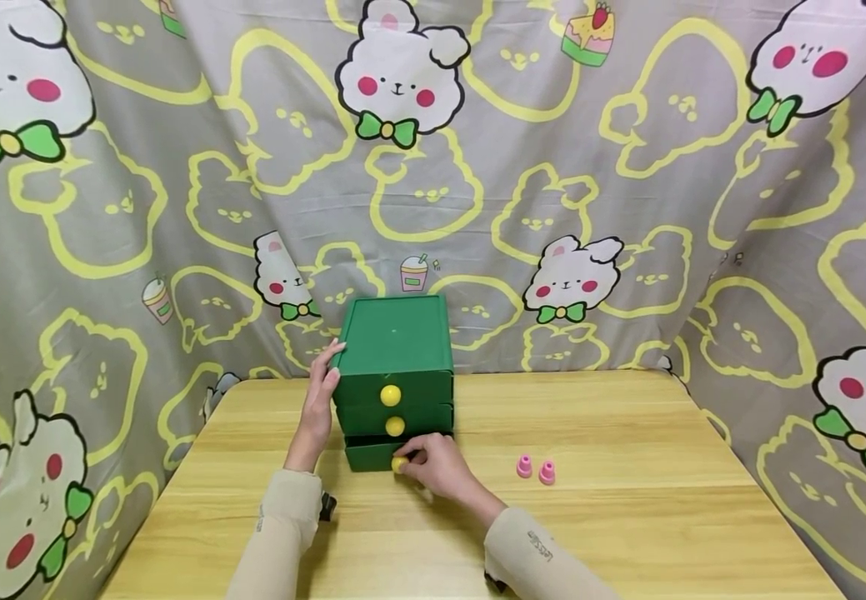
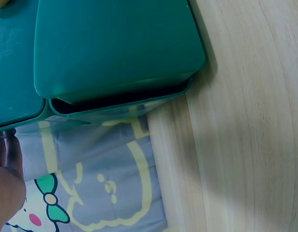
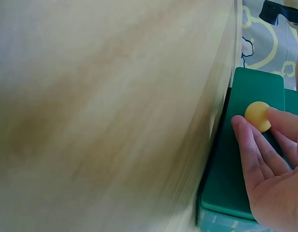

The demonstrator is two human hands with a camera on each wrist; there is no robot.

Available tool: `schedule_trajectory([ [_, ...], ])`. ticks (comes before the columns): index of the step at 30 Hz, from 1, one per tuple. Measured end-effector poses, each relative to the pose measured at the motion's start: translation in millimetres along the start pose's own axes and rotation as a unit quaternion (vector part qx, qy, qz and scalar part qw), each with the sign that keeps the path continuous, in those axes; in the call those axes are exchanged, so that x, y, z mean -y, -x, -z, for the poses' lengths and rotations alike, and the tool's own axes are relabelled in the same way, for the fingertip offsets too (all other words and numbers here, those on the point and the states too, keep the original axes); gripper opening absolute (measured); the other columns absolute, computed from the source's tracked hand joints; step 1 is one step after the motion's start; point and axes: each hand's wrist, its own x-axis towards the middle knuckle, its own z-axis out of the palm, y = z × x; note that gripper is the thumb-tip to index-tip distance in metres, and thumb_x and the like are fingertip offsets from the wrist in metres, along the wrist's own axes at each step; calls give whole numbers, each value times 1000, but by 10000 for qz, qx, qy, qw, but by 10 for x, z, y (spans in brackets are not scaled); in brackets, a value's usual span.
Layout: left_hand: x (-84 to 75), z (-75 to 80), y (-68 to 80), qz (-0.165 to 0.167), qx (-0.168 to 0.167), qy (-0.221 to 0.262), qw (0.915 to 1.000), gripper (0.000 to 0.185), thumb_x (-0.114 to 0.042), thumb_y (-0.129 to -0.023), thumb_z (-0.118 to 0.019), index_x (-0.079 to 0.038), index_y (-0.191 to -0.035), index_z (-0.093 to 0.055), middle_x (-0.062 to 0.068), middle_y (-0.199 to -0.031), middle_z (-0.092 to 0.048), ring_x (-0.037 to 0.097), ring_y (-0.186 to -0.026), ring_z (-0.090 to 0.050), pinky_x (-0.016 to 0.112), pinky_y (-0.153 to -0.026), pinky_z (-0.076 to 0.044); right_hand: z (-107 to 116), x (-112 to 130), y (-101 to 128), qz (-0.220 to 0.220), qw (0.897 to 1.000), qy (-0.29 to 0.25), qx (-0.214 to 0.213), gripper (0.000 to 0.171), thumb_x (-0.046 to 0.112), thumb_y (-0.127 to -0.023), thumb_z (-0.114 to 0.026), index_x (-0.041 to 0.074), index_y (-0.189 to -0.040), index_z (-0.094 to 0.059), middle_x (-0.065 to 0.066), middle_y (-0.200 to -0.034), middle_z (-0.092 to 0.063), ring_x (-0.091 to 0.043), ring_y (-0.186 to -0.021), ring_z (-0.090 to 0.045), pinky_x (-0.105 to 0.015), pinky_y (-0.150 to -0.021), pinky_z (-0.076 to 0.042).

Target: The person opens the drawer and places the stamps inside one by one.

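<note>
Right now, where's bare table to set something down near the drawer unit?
Bare wood lies right of the green drawer unit, behind the two pink pieces, out to the table edge. The left strip past the left hand is narrower. The front is crowded: the right hand pinches the bottom knob.

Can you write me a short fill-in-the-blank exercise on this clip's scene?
1. The right hand pinches the yellow knob of the ____ drawer.
2. The left hand rests against the green drawer chest on its ____ side.
3. The two small cone pieces on the wooden table are ____ in colour.

Missing words: bottom; left; pink
</note>
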Motion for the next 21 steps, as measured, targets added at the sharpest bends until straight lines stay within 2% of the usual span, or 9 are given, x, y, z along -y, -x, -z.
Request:
schedule_trajectory([
  [21, -5, 4, 0, 90, 32, 72, 9999, 50, -20, -109, -35, -7, -157, -37, 11, -172, -17, 36, -159, -11, 66, -123, -5, 19, 139, 226, -121, 9997, -87, 191, 14, 9, -88, -82, 13, -101, -83, -2, -100, -79, 0, -70, -67, -21, -67, -55],
])
